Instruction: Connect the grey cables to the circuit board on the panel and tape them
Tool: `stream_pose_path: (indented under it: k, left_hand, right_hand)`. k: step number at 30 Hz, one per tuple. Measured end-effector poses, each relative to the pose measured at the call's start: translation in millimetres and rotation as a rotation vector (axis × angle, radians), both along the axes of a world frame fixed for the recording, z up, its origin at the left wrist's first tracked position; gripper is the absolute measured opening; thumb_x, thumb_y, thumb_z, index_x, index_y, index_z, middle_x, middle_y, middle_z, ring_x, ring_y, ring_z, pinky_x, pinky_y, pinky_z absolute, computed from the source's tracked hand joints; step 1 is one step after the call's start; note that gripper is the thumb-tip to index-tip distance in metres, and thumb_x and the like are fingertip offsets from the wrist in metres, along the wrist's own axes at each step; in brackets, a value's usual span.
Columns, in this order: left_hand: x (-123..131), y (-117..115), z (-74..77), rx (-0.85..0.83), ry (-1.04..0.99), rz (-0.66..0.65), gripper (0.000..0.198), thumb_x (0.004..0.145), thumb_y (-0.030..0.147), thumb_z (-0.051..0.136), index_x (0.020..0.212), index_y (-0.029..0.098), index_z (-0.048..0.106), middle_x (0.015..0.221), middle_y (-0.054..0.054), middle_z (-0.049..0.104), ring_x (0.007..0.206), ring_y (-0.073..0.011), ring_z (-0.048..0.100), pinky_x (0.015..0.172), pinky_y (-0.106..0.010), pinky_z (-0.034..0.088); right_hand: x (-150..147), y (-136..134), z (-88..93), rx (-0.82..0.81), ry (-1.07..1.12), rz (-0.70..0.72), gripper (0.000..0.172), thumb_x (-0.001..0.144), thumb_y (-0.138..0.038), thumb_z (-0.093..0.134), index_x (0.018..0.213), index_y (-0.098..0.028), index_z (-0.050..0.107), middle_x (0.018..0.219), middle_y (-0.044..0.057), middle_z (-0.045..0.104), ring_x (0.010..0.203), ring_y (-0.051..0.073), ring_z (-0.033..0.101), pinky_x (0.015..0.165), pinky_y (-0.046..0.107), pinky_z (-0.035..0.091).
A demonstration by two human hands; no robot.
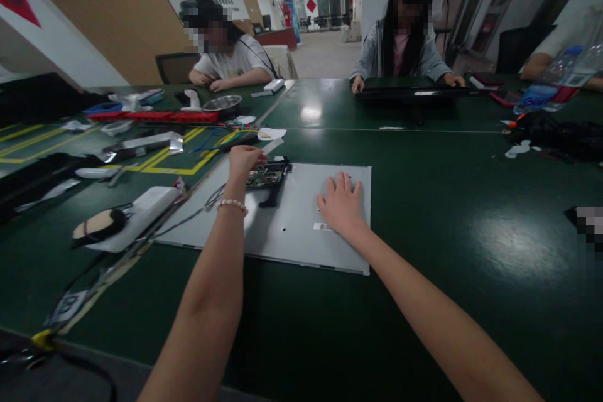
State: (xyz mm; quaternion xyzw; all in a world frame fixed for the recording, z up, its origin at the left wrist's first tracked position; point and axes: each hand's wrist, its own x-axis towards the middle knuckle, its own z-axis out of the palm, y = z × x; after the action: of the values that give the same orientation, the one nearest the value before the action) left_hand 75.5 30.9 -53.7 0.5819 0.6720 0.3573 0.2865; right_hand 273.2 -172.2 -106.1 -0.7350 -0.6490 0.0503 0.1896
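A flat grey-white metal panel [301, 226] lies on the green table before me, with a small white label on its face. On the panel's far left part sits a green circuit board [264, 177] in a black bracket. My left hand [245, 160] reaches over the board's left end, fingers curled together; whatever they may pinch is hidden. A thin grey cable [188, 218] runs from near the board across the panel to the left. My right hand [343, 202] rests on the panel's right side, fingers spread, holding nothing.
Left lie a white power bank-like slab [141, 217], a computer mouse [100, 229], coloured wires [226, 138], a red strip [155, 116] and a metal bowl [223, 104]. Two people sit opposite; one holds a black screen [409, 94]. Plastic bottles [553, 85] stand far right.
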Motion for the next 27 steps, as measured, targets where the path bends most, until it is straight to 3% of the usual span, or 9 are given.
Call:
stream_pose_path:
  k: [4,12,16,20,24,27]
  left_hand:
    - [4.5,0.9,1.2,-0.053,0.028,-0.005,0.011,0.07,0.018,0.064,0.078,0.011,0.062,0.091,-0.013,0.073,0.071,-0.0198,0.068,0.049,-0.022,0.041]
    - [-3.8,-6.3,17.7,-0.032,0.177,-0.015,0.026,0.074,0.016,0.063,0.099,0.01,0.062,0.088,-0.009,0.073,0.066,-0.0164,0.068,0.052,-0.022,0.041]
    - [-14.4,-9.0,37.6,-0.016,0.275,-0.039,0.027,0.081,0.019,0.06,0.104,0.005,0.063,0.094,-0.01,0.073,0.068,-0.0131,0.065,0.055,-0.019,0.04]
    - [-20.4,-20.2,66.8,0.031,0.314,-0.04,0.026,0.085,0.022,0.056,0.103,0.005,0.065,0.097,-0.01,0.072,0.068,-0.0113,0.064,0.055,-0.018,0.039]
    - [-16.3,-39.4,92.0,0.107,0.357,-0.079,0.024,0.087,0.021,0.052,0.098,0.005,0.067,0.093,-0.01,0.072,0.066,-0.0117,0.064,0.054,-0.017,0.041]
    - [-10.4,-51.2,103.0,0.116,0.377,-0.132,0.025,0.088,0.024,0.053,0.095,0.006,0.068,0.093,-0.01,0.072,0.069,-0.0134,0.065,0.056,-0.019,0.043]
  right_hand:
    - [0.0,-1.1,2.5,-0.004,0.003,0.012,0.059,0.098,-0.041,0.033,0.146,-0.006,0.037,0.155,0.025,0.027,0.145,0.034,0.018,0.113,0.058,0.009]
    - [-0.1,-2.4,3.5,-0.018,0.0,0.004,0.059,0.098,-0.042,0.032,0.147,-0.008,0.036,0.156,0.023,0.026,0.146,0.033,0.017,0.113,0.057,0.009]
    - [-0.4,-1.7,2.0,-0.014,-0.008,0.0,0.059,0.098,-0.042,0.033,0.146,-0.008,0.037,0.156,0.024,0.027,0.145,0.033,0.019,0.113,0.057,0.01]
    - [0.2,-1.7,0.6,-0.012,-0.008,0.002,0.06,0.098,-0.042,0.033,0.146,-0.007,0.037,0.156,0.024,0.026,0.145,0.034,0.019,0.113,0.057,0.009]
    - [1.2,-2.4,1.1,-0.028,0.0,0.014,0.061,0.098,-0.043,0.031,0.147,-0.007,0.035,0.157,0.024,0.024,0.146,0.033,0.017,0.113,0.057,0.009]
    - [3.5,-4.6,2.9,-0.032,0.003,0.022,0.061,0.098,-0.043,0.031,0.148,-0.008,0.035,0.157,0.023,0.024,0.146,0.032,0.017,0.114,0.056,0.009]
